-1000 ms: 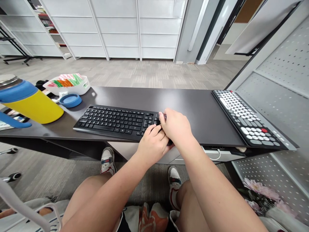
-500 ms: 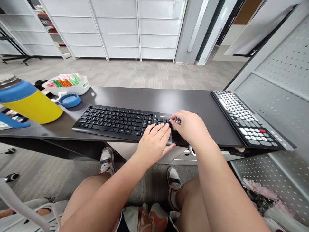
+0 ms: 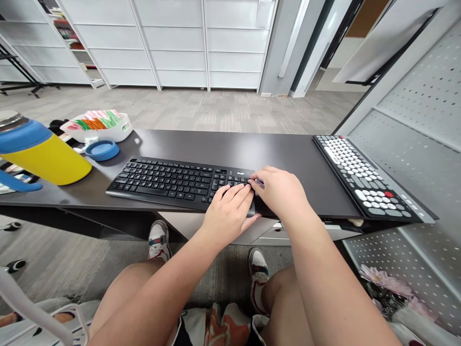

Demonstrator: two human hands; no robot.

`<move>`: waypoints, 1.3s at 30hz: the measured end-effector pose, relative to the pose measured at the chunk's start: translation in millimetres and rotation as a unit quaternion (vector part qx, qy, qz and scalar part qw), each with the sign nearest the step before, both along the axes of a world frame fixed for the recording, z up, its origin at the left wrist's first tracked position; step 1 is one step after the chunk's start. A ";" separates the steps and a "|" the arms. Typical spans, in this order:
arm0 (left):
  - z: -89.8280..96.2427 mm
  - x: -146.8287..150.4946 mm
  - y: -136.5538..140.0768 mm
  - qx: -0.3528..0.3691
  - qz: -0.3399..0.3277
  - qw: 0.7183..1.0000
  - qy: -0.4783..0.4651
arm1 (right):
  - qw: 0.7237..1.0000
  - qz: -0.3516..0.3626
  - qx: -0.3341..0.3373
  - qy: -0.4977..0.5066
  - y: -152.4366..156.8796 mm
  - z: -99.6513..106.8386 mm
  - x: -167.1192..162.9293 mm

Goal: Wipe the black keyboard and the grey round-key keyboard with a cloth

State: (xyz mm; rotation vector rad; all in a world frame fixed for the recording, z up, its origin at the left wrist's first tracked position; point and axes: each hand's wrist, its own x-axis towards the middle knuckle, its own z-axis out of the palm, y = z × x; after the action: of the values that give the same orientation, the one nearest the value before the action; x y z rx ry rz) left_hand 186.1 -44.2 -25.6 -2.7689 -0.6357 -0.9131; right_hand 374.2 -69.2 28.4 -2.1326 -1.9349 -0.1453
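A black keyboard (image 3: 162, 179) lies across the dark desk near its front edge. My left hand (image 3: 227, 211) grips its right end, with the fingers flat over the number pad and the thumb at the front edge. At the keyboard's right edge, beside those fingertips, is my right hand (image 3: 279, 192), its fingers closed in a pinch. Between them shows a small shiny metal piece (image 3: 260, 183), mostly hidden, so its kind is unclear. The number pad keys are partly covered by both hands.
A second keyboard with white, grey and red keys (image 3: 356, 168) lies at the right by a perforated panel (image 3: 421, 115). On the left are a yellow-and-blue bottle (image 3: 54, 156), a blue lid (image 3: 103, 150) and a white basket (image 3: 120, 129) with colourful packets.
My right hand has shifted slightly left, closer to my left fingertips at the keyboard's edge. My left hand stays on the keyboard.
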 end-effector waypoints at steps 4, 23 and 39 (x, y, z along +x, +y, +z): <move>-1.2 0.5 0.5 -0.002 -0.002 1.000 -0.004 | 1.000 -0.005 0.010 -0.010 0.8 -5.1 -0.6; -2.9 -0.5 0.4 0.005 0.002 1.000 0.005 | 0.999 0.012 0.045 -0.011 -2.6 -8.1 4.2; 1.7 -1.6 -2.2 -0.058 -0.005 0.998 0.002 | 0.974 0.000 0.148 0.169 -2.6 -10.9 6.4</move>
State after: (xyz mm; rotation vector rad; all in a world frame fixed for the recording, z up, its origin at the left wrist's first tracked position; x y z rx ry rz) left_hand 184.5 -46.4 -23.9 -2.8772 -0.6945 -0.8993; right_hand 380.5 -71.8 17.5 -1.8277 -1.6065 -0.0606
